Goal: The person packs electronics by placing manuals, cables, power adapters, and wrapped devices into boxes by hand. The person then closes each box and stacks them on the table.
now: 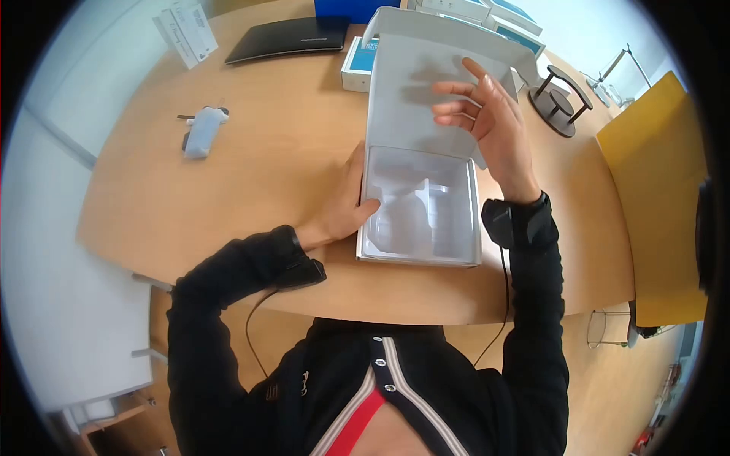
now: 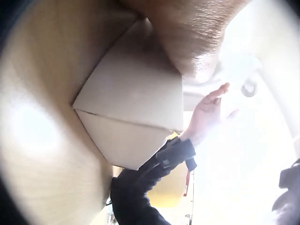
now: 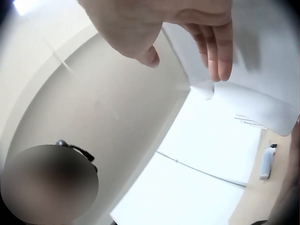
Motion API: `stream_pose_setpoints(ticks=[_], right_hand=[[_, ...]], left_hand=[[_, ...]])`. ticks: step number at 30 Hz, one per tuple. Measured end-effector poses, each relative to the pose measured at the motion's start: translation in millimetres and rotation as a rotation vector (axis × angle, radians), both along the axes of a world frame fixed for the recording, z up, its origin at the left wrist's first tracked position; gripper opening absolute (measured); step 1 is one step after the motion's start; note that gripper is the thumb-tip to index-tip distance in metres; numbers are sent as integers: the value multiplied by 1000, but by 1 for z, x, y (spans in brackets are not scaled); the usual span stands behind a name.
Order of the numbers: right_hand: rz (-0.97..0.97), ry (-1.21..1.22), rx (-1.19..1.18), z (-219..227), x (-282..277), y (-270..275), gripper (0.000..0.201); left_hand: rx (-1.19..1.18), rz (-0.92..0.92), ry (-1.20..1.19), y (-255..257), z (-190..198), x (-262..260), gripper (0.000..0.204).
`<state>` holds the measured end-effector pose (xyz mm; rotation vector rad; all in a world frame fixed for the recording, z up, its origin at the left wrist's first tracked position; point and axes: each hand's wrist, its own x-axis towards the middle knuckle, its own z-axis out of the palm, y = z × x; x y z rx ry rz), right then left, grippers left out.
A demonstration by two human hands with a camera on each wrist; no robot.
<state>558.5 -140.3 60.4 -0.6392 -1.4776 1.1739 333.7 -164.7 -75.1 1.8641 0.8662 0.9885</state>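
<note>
Left hand (image 1: pixel 340 209) gripping one open white box (image 1: pixel 420 205), right hand (image 1: pixel 487 118) spread, empty, at its one lid (image 1: pixel 426 87)

The left hand (image 1: pixel 340 209) has its fingertips hidden behind the white box (image 1: pixel 420 205). The print on the far-left leaflets (image 1: pixel 186 32) is too small to read, and the far boxes (image 1: pixel 487 11) are cut off by the picture's edge.
</note>
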Motion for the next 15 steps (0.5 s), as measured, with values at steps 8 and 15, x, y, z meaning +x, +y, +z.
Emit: stream_pose_setpoints(ticks=[8, 15], right_hand=[[-157, -317, 17, -15, 17, 42, 34], [-93, -568, 26, -23, 11, 44, 25]], left_hand=[[-3, 72, 65, 5, -3, 14, 78], [255, 371, 437, 32, 83, -92, 46]])
